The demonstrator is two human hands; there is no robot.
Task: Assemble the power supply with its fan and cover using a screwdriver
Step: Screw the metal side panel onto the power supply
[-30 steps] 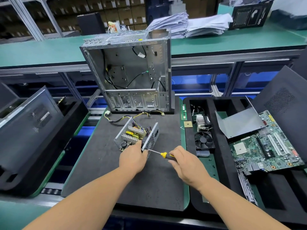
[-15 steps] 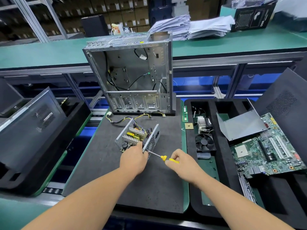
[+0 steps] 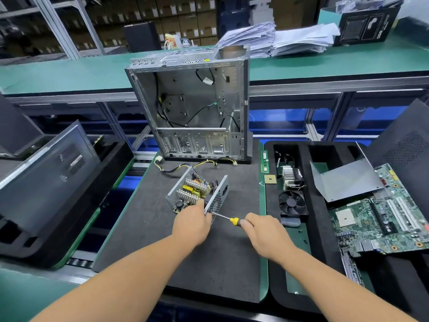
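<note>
While the left hand [image 3: 191, 223] grips the open power supply [image 3: 197, 194] on the worktop's black mat [image 3: 144, 228], the right hand [image 3: 267, 231], fingers wrapped round the screwdriver [image 3: 228, 219], has slid back along the handle; tip stays at the perforated side panel. Screw apparently still being driven; fan [image 3: 292, 203] waits in its tray.

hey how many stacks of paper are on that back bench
2. One paper stack lies behind the open case; the other sits just to its right, beside the black box. More may be hidden out of view.
</note>
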